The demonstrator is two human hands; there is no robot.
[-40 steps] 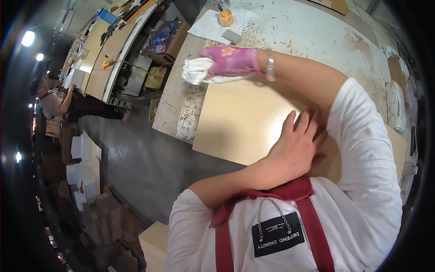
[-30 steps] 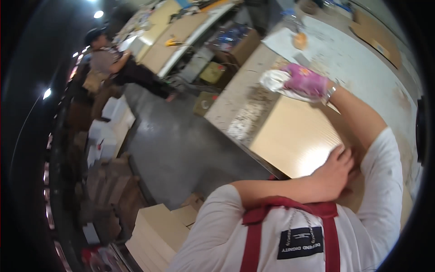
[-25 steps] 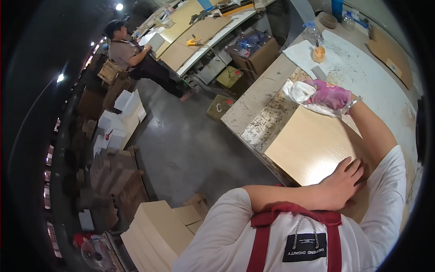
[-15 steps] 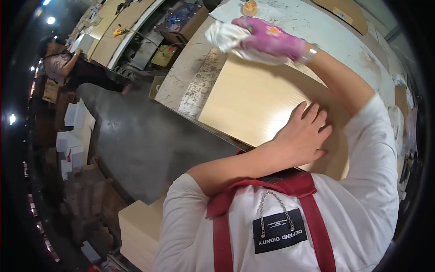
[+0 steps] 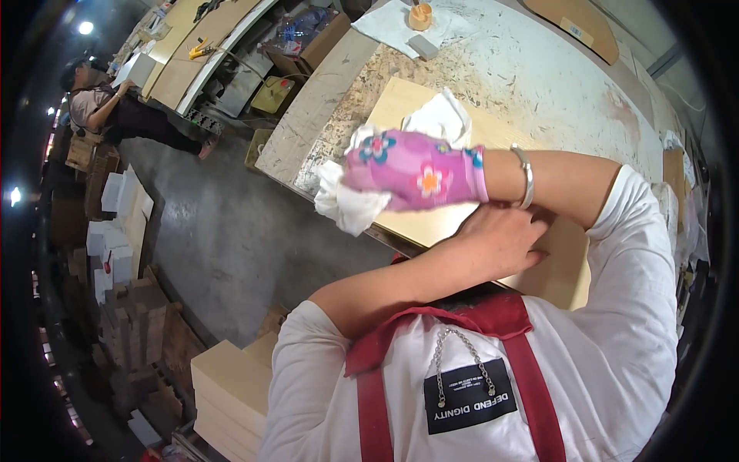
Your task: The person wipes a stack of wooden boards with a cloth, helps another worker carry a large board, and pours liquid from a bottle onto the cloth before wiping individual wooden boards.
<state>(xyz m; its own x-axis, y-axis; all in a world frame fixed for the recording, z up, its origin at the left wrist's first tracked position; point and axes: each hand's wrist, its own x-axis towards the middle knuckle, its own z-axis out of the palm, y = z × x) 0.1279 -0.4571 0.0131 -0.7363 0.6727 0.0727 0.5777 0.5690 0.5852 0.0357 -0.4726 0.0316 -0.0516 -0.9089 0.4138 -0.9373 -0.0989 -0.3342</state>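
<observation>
My right hand (image 5: 419,171), in a pink flowered glove, is closed around a crumpled white cloth (image 5: 350,204). It hovers over or rests on the near left edge of a pale wood panel (image 5: 404,96); the exact contact is hidden. Part of the cloth trails across the panel behind the glove. My bare left hand (image 5: 493,242) lies on the panel's near right part, fingers apart, some of them partly covered by my right wrist. The panel lies flat on a stained white worktable (image 5: 539,85).
On the table's far side are an orange cup (image 5: 420,17), a small grey block (image 5: 423,47) and a white sheet (image 5: 381,27). Stacked pale panels (image 5: 231,385) stand low at left. A person (image 5: 127,115) works at another bench (image 5: 196,38). Grey floor (image 5: 208,223) lies between.
My right hand has swept the cloth from the panel's far edge toward me, to its near left edge. My left hand stays on the panel. The grey block has come into view.
</observation>
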